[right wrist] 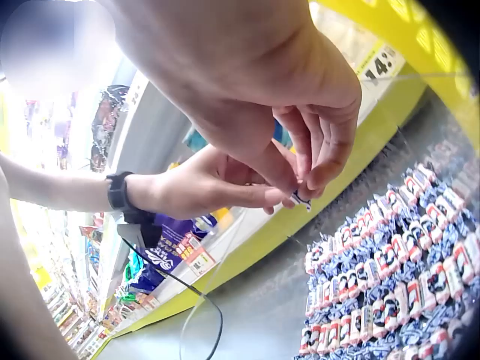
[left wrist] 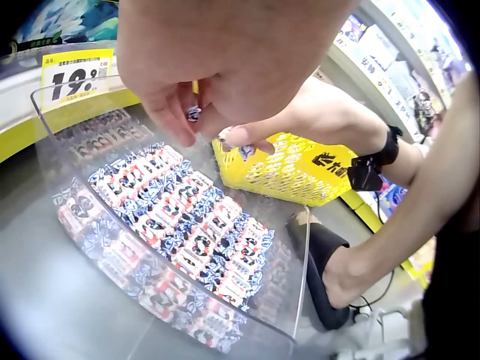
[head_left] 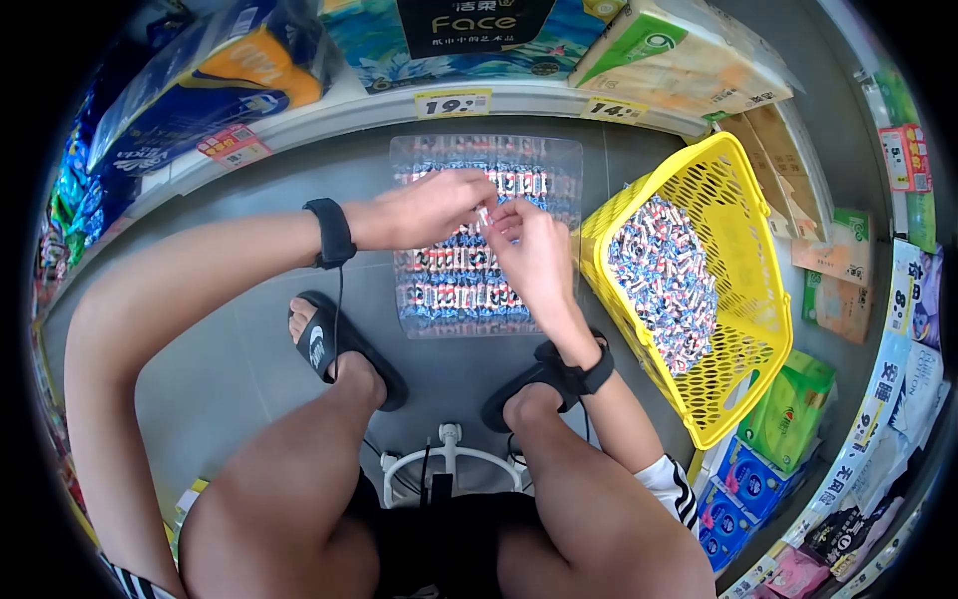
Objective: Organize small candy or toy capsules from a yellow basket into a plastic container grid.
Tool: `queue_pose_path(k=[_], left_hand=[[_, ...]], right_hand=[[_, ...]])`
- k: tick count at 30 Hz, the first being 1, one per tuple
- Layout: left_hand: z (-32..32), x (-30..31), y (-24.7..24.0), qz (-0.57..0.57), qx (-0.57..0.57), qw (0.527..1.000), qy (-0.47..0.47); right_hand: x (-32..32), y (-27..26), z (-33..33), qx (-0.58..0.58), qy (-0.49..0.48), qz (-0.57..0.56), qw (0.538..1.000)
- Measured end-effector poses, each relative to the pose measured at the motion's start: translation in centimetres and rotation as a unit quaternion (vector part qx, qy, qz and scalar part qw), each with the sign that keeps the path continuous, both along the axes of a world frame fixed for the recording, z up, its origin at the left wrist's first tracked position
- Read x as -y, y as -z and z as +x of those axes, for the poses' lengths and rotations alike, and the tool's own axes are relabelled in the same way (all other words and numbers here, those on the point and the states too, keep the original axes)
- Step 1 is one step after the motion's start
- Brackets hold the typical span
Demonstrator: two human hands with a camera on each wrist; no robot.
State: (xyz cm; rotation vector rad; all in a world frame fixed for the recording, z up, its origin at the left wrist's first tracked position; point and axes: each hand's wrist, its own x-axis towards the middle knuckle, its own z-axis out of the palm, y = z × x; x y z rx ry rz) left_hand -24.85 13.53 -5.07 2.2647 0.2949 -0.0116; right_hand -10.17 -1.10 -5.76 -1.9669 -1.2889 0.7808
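Close together above a clear plastic box (head_left: 404, 319), the two hands pinch small wrapped candies. My left hand (head_left: 434, 208) has a candy (left wrist: 194, 113) at its fingertips in the left wrist view. Thumb and fingers of my right hand (head_left: 536, 255) pinch a candy (right wrist: 301, 199), its twisted wrapper end poking out. Whether the hands touch the same candy in the head view is unclear. Below them, rows of wrapped candies (left wrist: 187, 217) lie side by side in the box, with blue-and-white wrapper ends between the rows.
Right of the box a yellow basket (head_left: 763, 299) holds a heap of loose candies (head_left: 664, 285). Shelves with tissue packs (head_left: 689, 60) run behind and along the right. The person's sandalled feet (head_left: 344, 349) and a white stool base (head_left: 451, 454) are at the near side.
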Motion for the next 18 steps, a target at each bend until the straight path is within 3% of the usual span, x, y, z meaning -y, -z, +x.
queue_pose_path(k=[4,7,9,10,14,18], left_hand=[[0.0,0.7,1.9,0.039,-0.04,0.997,-0.061],[0.0,0.7,3.8,0.098,-0.075,0.992,0.001],[-0.3,0.7,4.3,0.167,-0.076,0.979,0.091],[0.3,0.6,4.5,0.157,-0.139,0.972,0.109],[1.3,0.1,5.7,0.183,-0.12,0.971,0.095],[3.1,-1.2,5.9,0.19,-0.178,0.957,0.13]], right_hand=[[-1.6,3.5,-0.3,0.018,0.048,-0.008,0.999],[-2.1,6.1,-0.1,0.073,0.059,-0.003,0.996],[-2.3,7.0,-0.1,0.097,0.082,0.017,0.992],[-2.5,7.3,0.0,0.122,0.103,0.036,0.987],[-3.2,7.8,0.5,0.105,0.11,-0.009,0.988],[-3.8,8.8,1.0,0.161,0.102,-0.048,0.98]])
